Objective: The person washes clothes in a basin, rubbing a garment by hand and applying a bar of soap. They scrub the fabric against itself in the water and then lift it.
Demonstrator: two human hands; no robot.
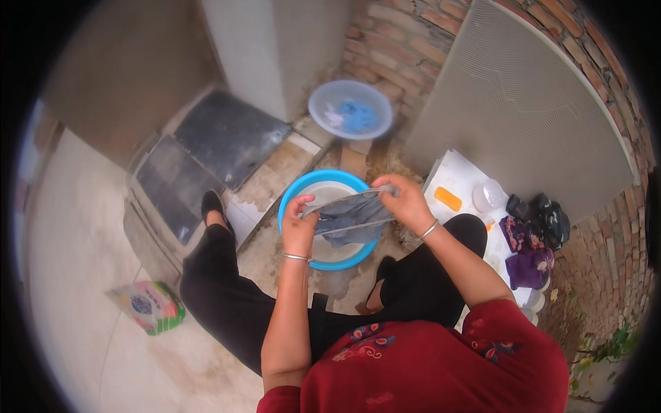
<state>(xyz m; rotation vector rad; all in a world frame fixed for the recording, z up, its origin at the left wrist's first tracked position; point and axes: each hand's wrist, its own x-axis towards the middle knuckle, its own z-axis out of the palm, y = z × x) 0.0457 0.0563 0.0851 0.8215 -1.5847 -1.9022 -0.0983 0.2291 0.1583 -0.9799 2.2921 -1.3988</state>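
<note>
A small dark-grey garment [351,217] with paler band-like edges is stretched between my two hands, over a blue-rimmed basin [286,194]. My left hand [300,227] is closed on its left end, fingers pinched at the band. At the upper right end, my right hand [405,204] pinches the garment between thumb and fingers. Greyish, cloudy water [330,253] shows in the basin below. The garment hangs slack in the middle and covers part of the basin; I cannot tell whether its lower part touches the water.
Behind stands a pale basin [322,104] holding blue and whitish cloth [358,117]. To the right, a white board [447,168] bears an orange bar [448,199], a clear round container [488,196] and dark and purple cloth [529,267]. A plastic detergent bag [148,307] lies left. A brick wall [413,41] rises behind.
</note>
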